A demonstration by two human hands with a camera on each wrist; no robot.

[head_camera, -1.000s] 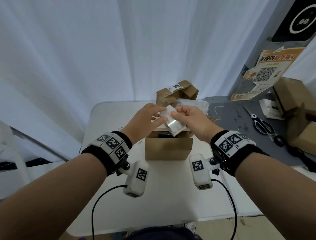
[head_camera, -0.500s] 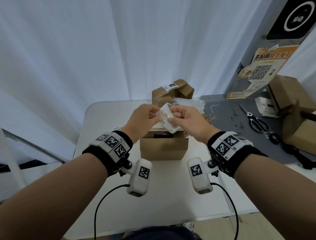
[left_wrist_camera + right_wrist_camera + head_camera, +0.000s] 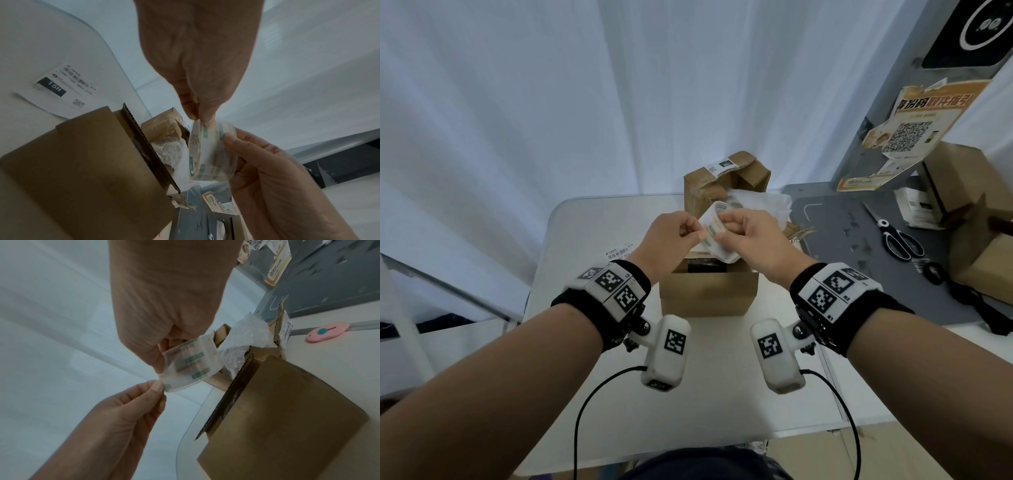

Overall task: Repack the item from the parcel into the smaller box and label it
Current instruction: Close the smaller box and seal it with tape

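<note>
You are well into the job but not at the end: on the white table (image 3: pixel 599 394) the opened parcel (image 3: pixel 726 178) stands at the far edge with its crumpled bubble wrap (image 3: pixel 760 205) spilling out, and the smaller box (image 3: pixel 709 291) sits in front of you with its flaps still up and something dark, probably the item, inside. Sealing looks like the step in hand, with labelling still to come, since the one loose shipping label (image 3: pixel 618 254) lies flat on the table just left of the box. Counted: two cardboard boxes on this table, one label, one roll of printed packing tape (image 3: pixel 717 233), one pair of scissors (image 3: pixel 900 240) on the grey surface to your right. Your right hand (image 3: pixel 753 236) grips the roll above the box; your left hand (image 3: pixel 671 236) pinches the tape's free end.
</note>
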